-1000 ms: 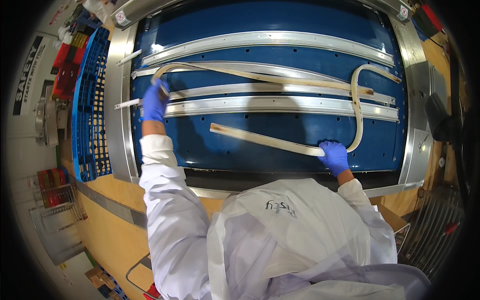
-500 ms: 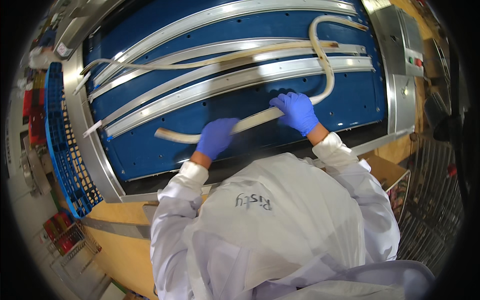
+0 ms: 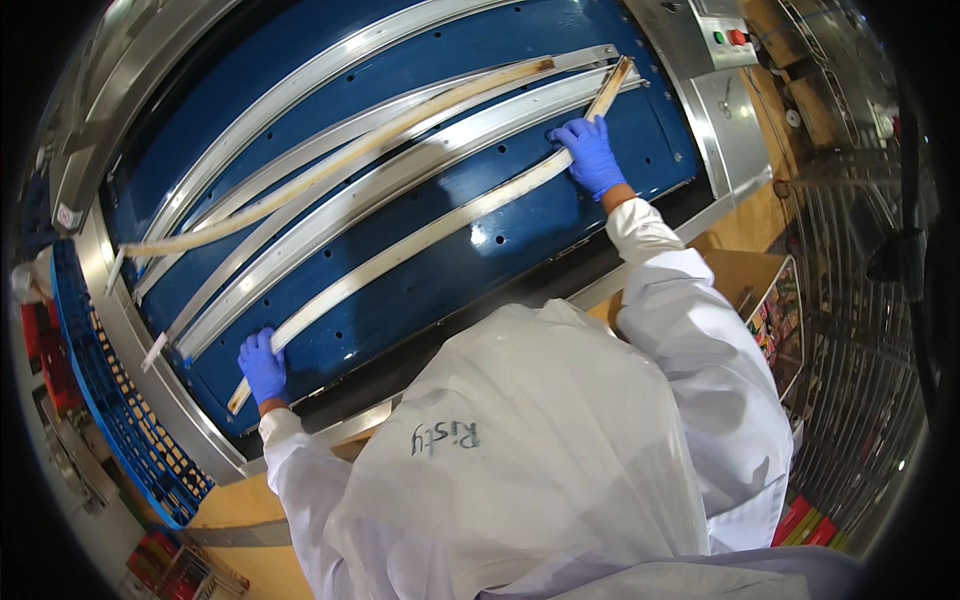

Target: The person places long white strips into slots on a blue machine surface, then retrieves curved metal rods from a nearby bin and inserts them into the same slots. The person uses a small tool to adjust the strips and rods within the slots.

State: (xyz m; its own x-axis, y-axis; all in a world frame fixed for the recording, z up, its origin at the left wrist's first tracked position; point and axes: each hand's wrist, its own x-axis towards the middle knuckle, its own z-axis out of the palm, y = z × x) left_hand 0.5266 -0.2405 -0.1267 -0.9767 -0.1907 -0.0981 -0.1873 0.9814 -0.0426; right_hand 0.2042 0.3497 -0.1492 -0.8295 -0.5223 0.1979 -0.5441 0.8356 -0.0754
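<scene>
A long off-white flexible strip (image 3: 420, 242) with brownish ends lies stretched over the blue perforated surface (image 3: 480, 290), along its near side. My left hand (image 3: 262, 366), in a blue glove, grips the strip close to its left end, which pokes out below the fingers. Toward the other end, my right hand (image 3: 592, 156), also gloved, is closed around it, with the brown tip extending beyond. Just past this strip runs a ridged metal rail (image 3: 400, 190). A second off-white strip (image 3: 330, 180) rests across the metal bars farther away.
Another metal rail (image 3: 270, 105) lies at the far side. A steel frame (image 3: 180, 400) borders the blue surface. Left of it stands a blue plastic lattice (image 3: 110, 400). On the right are a control box (image 3: 722, 35) with green and red buttons, a cardboard box (image 3: 740, 275) and wire racks (image 3: 860, 320).
My hands have spread apart, left hand to the lower left and right hand slightly up. The held strip, earlier curled at its right part, is now drawn out nearly straight. The view has shifted.
</scene>
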